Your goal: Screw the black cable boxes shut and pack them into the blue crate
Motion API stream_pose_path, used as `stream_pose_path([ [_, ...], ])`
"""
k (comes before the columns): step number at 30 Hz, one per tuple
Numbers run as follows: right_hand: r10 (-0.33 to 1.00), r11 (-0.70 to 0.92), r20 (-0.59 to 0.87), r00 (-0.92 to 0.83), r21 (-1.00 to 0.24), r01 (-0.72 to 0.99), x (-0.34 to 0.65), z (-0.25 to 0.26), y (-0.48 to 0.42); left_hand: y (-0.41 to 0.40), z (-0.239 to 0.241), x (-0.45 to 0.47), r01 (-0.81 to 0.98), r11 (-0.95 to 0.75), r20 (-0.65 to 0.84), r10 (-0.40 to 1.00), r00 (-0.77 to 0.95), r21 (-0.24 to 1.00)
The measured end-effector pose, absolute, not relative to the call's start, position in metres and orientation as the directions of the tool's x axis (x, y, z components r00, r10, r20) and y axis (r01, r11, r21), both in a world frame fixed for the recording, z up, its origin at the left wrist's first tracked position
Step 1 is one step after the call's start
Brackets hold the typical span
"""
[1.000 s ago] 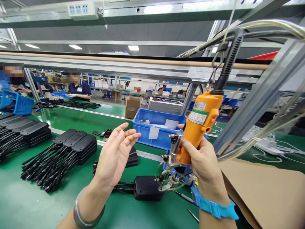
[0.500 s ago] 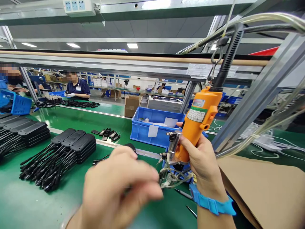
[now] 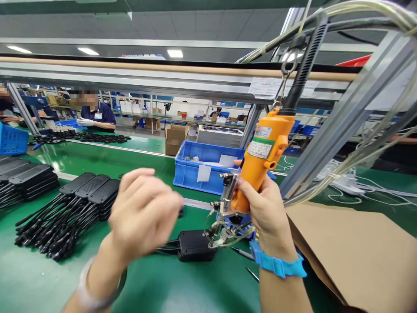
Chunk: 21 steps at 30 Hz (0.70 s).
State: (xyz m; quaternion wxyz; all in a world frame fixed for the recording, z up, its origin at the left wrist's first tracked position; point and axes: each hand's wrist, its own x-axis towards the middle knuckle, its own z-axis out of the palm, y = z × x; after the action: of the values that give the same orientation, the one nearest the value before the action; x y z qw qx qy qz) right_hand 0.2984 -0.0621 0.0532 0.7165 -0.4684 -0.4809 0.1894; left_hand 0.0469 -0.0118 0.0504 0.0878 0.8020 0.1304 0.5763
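Note:
My right hand (image 3: 265,202) is wrapped round the orange body of a hanging electric screwdriver (image 3: 263,148), which tilts down to the left. Metal fittings and thin clear tubes at its lower end hang over the right end of a black ribbed rectangular unit (image 3: 195,246); contact cannot be made out. That unit lies on the green bench with black cables running left. My left hand (image 3: 143,213), blurred by motion, is raised above those cables with its fingers curled in. Whatever it may hold is hidden.
Stacks of similar black units with cables (image 3: 87,191) lie at left. Behind stands a blue bin (image 3: 198,174) with papers. Pens (image 3: 252,274) and a cardboard sheet (image 3: 355,248) are at right, beside a metal post (image 3: 342,108). Across the line a person (image 3: 97,115) wears gloves.
My left hand has moved left and away from the screwdriver's lower end, uncovering the black unit. The whole view has shifted slightly. My right hand keeps its grip on the screwdriver.

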Motion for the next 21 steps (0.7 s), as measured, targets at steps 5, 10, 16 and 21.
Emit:
stream_pose_path([
  [5,0.734,0.483,0.506,0.454,-0.858,0.175,0.298,0.054,-0.063,0.091,0.009,0.071,0.675,-0.696,0.123,0.713,0.69,0.246],
  [10,0.735,0.482,0.512,0.444,-0.856,0.188,0.299,0.052,-0.062,0.12,-0.044,0.073,0.724,-0.633,-0.091,0.732,0.675,0.275],
  [16,0.729,0.492,0.518,0.449,-0.851,0.183,0.299,0.053,-0.061,0.12,-0.038,0.075,0.647,-0.697,-0.064,0.663,0.746,0.31],
  [21,0.691,0.516,0.508,0.514,-0.845,0.142,0.293,0.054,-0.059,0.105,-0.025,0.078,0.679,-0.684,-0.119,0.676,0.728,0.268],
])
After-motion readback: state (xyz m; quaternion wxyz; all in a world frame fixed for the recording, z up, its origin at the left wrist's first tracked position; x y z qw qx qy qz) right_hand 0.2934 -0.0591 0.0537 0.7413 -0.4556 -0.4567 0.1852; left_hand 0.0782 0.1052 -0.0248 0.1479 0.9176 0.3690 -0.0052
